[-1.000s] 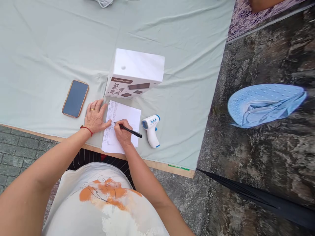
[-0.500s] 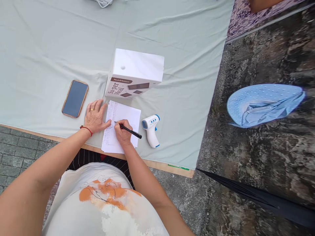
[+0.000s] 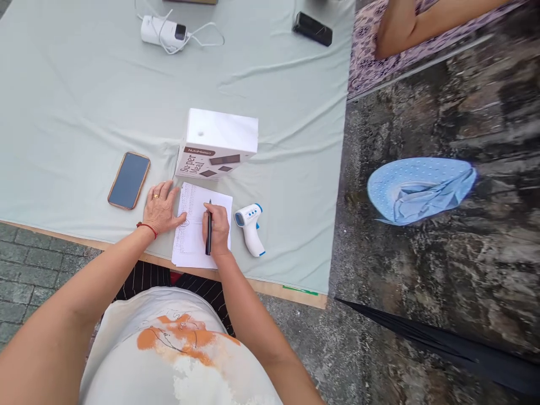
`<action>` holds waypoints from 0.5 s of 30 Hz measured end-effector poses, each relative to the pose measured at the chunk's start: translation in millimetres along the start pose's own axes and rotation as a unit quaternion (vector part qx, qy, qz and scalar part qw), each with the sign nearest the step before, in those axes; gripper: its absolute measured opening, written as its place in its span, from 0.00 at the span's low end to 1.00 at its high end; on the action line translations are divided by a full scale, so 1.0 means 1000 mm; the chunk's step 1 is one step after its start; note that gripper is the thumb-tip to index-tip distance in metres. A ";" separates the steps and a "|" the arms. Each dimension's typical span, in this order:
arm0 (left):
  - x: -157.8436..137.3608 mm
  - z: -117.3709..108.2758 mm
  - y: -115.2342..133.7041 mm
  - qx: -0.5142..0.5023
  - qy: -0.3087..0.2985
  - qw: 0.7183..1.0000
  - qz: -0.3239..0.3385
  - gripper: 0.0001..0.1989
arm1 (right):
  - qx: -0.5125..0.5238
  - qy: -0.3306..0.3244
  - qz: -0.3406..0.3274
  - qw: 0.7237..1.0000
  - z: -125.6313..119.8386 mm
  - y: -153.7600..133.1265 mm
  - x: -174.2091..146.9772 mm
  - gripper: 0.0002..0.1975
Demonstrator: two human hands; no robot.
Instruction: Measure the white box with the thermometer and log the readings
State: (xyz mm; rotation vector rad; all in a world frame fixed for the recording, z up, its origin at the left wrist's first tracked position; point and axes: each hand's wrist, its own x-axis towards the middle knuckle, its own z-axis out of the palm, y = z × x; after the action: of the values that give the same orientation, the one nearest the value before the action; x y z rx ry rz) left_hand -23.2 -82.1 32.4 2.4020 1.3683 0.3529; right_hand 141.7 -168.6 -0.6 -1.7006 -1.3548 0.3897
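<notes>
Holding a black pen over white papers, the right hand has its thumb and fingers closed around it. The pen's tip points away from the person; whether it touches the page is hard to tell. The pen looks light, stiff and smooth, so it may roll if put down. A good place to pinch it is low down, near the tip. The papers look thin and soft and could bend or blow about, so they are best held flat by an edge. The left hand lies open, fingers spread on the cloth, thumb on the papers' left edge.

The pale green cloth has small wrinkles. A phone lies to the left, a white box stands just behind the papers, and a thermometer lies to the right. Past the table, a blue hat sits on dark, rough stone. Another person's arm shows at the top right.
</notes>
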 end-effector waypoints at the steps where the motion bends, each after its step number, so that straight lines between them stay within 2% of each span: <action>1: 0.000 0.000 -0.001 0.002 0.005 1.000 0.002 0.35 | -0.031 -0.018 -0.018 0.999 -0.004 0.006 0.002 0.17; 6: -0.001 0.000 -0.004 0.018 0.010 1.000 0.007 0.33 | -0.193 -0.109 -0.073 0.972 -0.015 0.029 0.010 0.24; 9: 0.002 0.002 -0.008 0.002 0.006 1.000 -0.001 0.32 | -0.238 -0.122 -0.102 0.958 -0.016 0.031 0.012 0.28; 12: 0.018 0.001 -0.016 -0.054 0.006 0.997 -0.048 0.34 | -0.238 -0.071 -0.110 0.962 -0.026 0.029 0.011 0.27; 15: 0.050 -0.001 -0.024 -0.138 0.032 0.986 -0.089 0.41 | -0.237 0.023 -0.057 0.970 -0.047 0.036 0.005 0.20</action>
State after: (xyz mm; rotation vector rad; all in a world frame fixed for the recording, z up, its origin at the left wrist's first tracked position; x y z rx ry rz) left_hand -17.5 -26.9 25.6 2.0447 1.4437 0.5387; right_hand 198.7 -185.4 -1.7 -1.9850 -1.5899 -0.0477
